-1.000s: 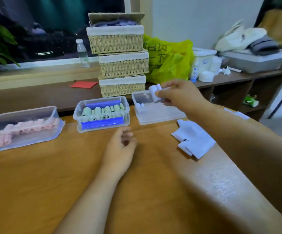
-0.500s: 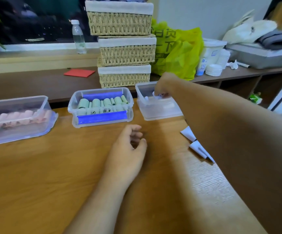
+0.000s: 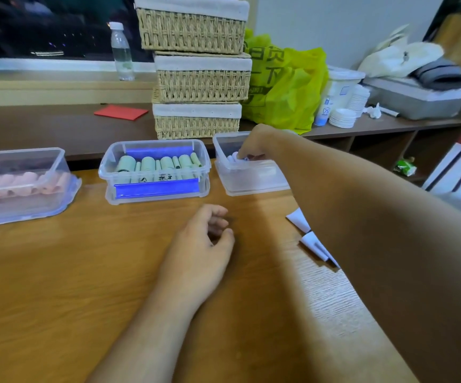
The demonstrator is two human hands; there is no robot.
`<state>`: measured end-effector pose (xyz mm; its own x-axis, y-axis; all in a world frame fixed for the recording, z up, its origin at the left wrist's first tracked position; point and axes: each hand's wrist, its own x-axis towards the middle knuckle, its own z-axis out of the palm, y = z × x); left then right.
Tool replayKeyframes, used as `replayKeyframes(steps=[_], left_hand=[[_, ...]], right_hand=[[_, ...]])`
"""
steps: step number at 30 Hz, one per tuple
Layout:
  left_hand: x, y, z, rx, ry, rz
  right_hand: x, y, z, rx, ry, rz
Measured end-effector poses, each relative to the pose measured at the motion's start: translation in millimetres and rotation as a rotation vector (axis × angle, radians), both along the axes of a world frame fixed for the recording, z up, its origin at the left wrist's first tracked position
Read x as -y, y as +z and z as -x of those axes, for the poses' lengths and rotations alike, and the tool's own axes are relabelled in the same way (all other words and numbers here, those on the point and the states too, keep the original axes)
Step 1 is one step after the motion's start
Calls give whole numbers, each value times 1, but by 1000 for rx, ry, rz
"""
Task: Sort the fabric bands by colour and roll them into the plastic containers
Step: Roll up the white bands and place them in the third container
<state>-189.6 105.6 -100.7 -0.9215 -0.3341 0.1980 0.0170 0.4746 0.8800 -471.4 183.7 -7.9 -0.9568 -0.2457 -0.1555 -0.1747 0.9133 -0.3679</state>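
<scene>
At centre right, the right hand point(image 3: 254, 146) has dipped from above into the clear container point(image 3: 251, 182), fingers pinching the white roll point(image 3: 234, 157) inside. The left hand point(image 3: 204, 244) stays loosely curled, empty, on the surface point(image 3: 58, 272).

The right hand point(image 3: 252, 145) reaches forward on an outstretched arm, fingers curled down, pinching a small white fabric roll point(image 3: 234, 157). The left hand point(image 3: 200, 244) rests palm-down, fingers loosely curled.

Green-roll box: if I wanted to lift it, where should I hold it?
Take the box by its two short ends, probably coming in from left and right and gripping under the jutting rim. It sits flat and open; blue flaps run along its long sides, and baskets stand close behind.
</scene>
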Motion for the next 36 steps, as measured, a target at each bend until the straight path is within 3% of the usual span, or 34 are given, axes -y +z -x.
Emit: replayKeyframes(steps=[8, 10, 13, 19, 24, 31, 36], left_hand=[[0, 2, -1, 3, -1, 18], [0, 3, -1, -1, -5, 15], [0, 2, -1, -6, -2, 8], [0, -1, -1, -18, -19, 28], [-2, -1, -4, -11, -67, 114], [-8, 3, -20, -13, -110, 154], [-11, 5, -24, -6, -102, 167]], right_hand=[[0, 3, 3, 125, 40, -40], [0, 10, -3, 41, 65, -101], [-1, 24, -15, -252, 54, -126], [-51, 17, -104, -404, 88, 463], [-115, -29, -198, -396, 20, 545], [-161, -80, -222, -535, -118, 200], [-164, -85, -211, -509, -198, 116]])
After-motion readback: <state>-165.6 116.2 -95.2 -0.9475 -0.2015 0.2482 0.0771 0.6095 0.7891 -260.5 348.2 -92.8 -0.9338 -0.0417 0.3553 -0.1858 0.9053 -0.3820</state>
